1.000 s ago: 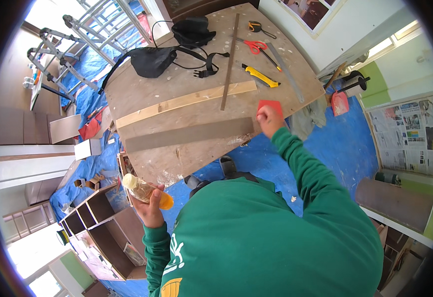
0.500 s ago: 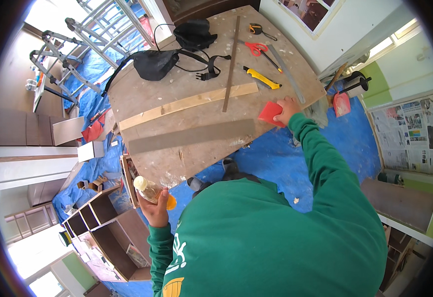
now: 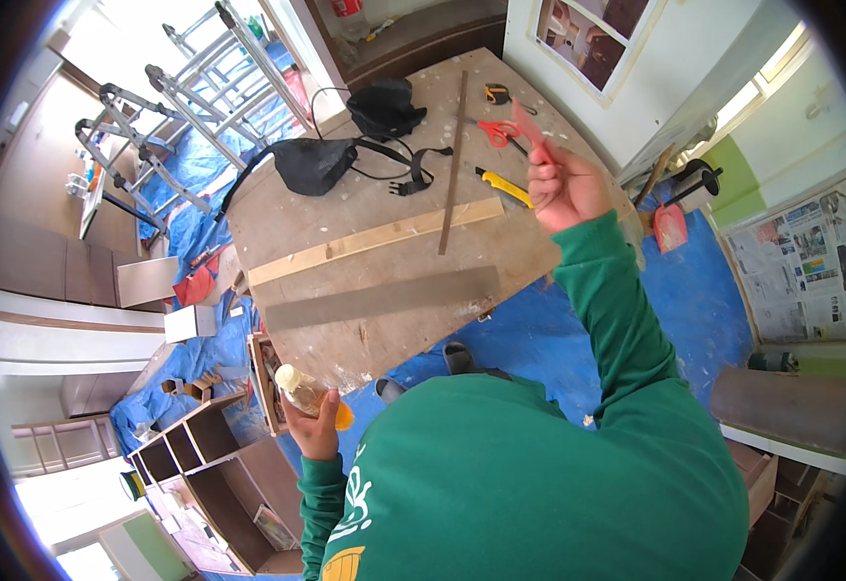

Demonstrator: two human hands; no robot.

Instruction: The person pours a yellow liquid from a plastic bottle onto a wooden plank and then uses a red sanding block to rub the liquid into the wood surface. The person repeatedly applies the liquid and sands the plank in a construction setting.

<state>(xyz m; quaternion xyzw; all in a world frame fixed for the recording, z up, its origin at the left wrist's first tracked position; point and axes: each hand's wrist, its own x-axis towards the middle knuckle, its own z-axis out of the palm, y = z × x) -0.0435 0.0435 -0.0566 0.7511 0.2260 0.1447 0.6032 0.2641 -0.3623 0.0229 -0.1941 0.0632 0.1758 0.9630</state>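
My right hand (image 3: 570, 189) is raised over the table's right side, its fingers closed on a thin, flat red piece (image 3: 529, 128) that points up and away from me. Beneath and beside that hand lie a yellow utility knife (image 3: 505, 187), partly covered by it, and red-handled scissors (image 3: 497, 132). At the lower left, my left hand (image 3: 315, 432) is wrapped around a clear bottle (image 3: 303, 391) with a cream-coloured cap and yellow-orange liquid, held tilted by the table's near-left corner.
On the wooden table (image 3: 384, 334) lie a light wood strip (image 3: 375, 240), a wide grey strip (image 3: 384, 298), a narrow dark strip (image 3: 454, 160), a tape measure (image 3: 497, 94) and black pouches (image 3: 317, 167). Blue sheeting (image 3: 539, 339) covers the floor. A ladder (image 3: 191, 107) stands far left.
My right hand has lifted the red piece off the table's right edge and moved it up and slightly left. The left hand still holds the bottle. The whole view has shifted slightly.
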